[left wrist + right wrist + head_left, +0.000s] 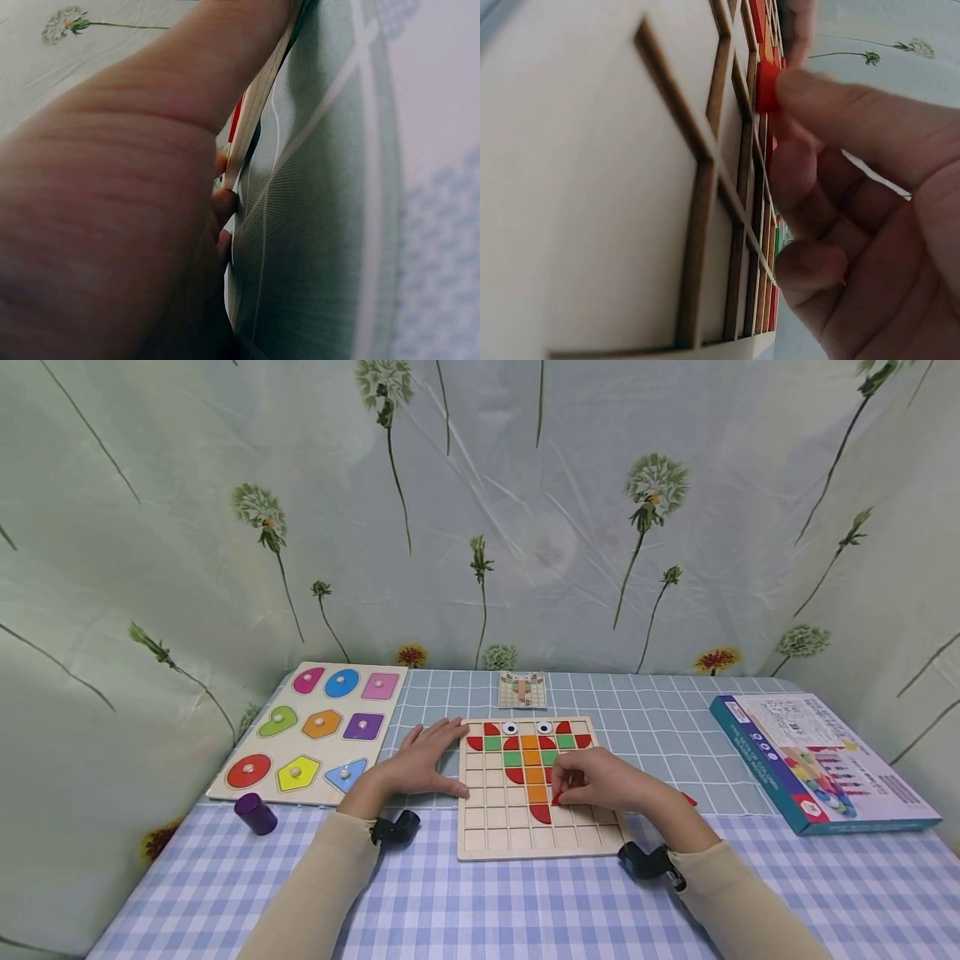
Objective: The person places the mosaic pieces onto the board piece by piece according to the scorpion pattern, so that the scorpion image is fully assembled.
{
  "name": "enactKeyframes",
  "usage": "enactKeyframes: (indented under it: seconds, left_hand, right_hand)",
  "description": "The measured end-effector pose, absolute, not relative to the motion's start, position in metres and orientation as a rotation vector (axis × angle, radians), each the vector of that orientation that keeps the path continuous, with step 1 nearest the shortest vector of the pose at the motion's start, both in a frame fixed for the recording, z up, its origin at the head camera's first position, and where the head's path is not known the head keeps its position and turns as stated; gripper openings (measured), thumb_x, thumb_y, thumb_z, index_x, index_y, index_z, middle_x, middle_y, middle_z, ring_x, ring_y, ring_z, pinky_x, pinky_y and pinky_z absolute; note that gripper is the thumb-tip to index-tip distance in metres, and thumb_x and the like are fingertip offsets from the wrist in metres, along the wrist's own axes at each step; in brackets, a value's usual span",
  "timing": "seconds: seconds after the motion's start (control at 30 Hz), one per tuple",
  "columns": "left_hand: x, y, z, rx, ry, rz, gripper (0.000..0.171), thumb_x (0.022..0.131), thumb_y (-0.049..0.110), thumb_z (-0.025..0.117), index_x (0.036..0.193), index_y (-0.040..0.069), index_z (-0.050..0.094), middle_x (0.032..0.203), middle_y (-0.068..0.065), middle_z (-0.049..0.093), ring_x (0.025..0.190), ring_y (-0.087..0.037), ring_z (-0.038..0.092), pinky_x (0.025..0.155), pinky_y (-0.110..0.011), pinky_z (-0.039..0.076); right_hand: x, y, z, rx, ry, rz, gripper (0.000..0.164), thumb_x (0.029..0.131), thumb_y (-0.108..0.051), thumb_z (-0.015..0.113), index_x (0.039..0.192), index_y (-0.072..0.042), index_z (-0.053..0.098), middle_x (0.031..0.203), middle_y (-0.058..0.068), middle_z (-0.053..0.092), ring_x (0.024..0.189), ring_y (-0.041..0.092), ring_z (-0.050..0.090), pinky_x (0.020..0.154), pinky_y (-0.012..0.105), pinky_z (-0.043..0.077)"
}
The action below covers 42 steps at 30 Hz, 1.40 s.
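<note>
A wooden grid board (pixel 495 842) lies flat on the table, with red, green and orange pieces and two round eye tiles set in its squares. My left hand (pixel 423 762) rests at its left edge, fingers stretched out and thumb spread towards the near side. Over the grid, my right hand (pixel 603 778) pinches a small red piece (pixel 767 86) between thumb and fingertips, just right of the orange column (pixel 533 774). A red quarter-circle piece (pixel 540 813) sits below that column. The left palm (pixel 112 202) fills much of the left wrist view.
Behind the board lies a small pattern card (pixel 522 702). To the left are a knobbed shape puzzle (pixel 300 743) and a purple cylinder (pixel 256 814). At the right lies a flat box (pixel 832 768); a loose red piece (pixel 688 799) shows beside the right wrist.
</note>
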<state>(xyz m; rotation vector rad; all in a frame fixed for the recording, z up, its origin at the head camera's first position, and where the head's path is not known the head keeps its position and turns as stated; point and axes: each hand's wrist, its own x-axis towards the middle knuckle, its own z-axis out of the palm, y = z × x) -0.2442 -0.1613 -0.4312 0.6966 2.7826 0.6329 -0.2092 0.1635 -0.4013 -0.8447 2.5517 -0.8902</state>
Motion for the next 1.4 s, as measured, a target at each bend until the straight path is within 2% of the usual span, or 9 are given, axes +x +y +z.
enactKeyframes:
  seconds: [0.47,0.73,0.97,1.27,1.4]
  left_hand:
    - [-0.2437,-0.1602,-0.4291,0.695,2.781,0.635,0.107,0.074,0.061,0.079,0.159,0.020,0.029,0.169,-0.004,0.019,0.158,-0.029,0.008,0.125,-0.061,-0.002]
    - [-0.2434,-0.1600,-0.4283,0.693,2.781,0.631,0.107,0.074,0.062,0.078,0.159,0.020,0.028,0.169,-0.004,0.018,0.158,-0.028,0.007,0.125,-0.060,-0.002]
    - [-0.2434,-0.1598,-0.4282,0.694,2.784,0.623,0.107,0.074,0.062,0.078,0.159,0.020,0.028,0.169,-0.004,0.018,0.158,-0.028,0.007,0.125,-0.060,-0.002]
    - [-0.2432,-0.1606,-0.4277,0.696,2.777,0.637,0.106,0.075,0.061,0.079,0.159,0.020,0.029,0.169,-0.004,0.019,0.158,-0.028,0.007,0.125,-0.060,-0.002]
    - [-0.2430,-0.1607,-0.4279,0.691,2.775,0.636,0.106,0.074,0.062,0.078,0.159,0.020,0.029,0.169,-0.004,0.018,0.158,-0.028,0.008,0.125,-0.061,-0.002]
  right_hand:
    - [-0.2049,0.1629,-0.3995,-0.892,2.384,-0.897,0.005,0.087,-0.013,0.078,0.087,-0.015,0.072,0.077,-0.007,0.063,0.073,0.008,0.056,0.068,0.019,0.051]
    - [-0.2051,0.1638,-0.3995,-0.902,2.421,-0.851,0.010,0.087,-0.015,0.077,0.082,-0.022,0.071,0.074,-0.008,0.061,0.071,0.007,0.055,0.066,0.018,0.049]
    - [-0.2037,0.1630,-0.3981,-0.894,2.435,-0.834,0.011,0.086,-0.015,0.078,0.081,-0.022,0.071,0.072,-0.008,0.061,0.070,0.008,0.055,0.065,0.018,0.049]
    - [-0.2033,0.1654,-0.3915,-0.887,2.450,-0.836,0.009,0.090,-0.014,0.072,0.085,-0.021,0.073,0.079,-0.009,0.067,0.074,0.007,0.058,0.070,0.019,0.052]
    - [-0.2048,0.1678,-0.3918,-0.873,2.462,-0.867,0.003,0.093,-0.020,0.071,0.090,-0.020,0.073,0.084,-0.008,0.068,0.076,0.009,0.058,0.070,0.021,0.051]
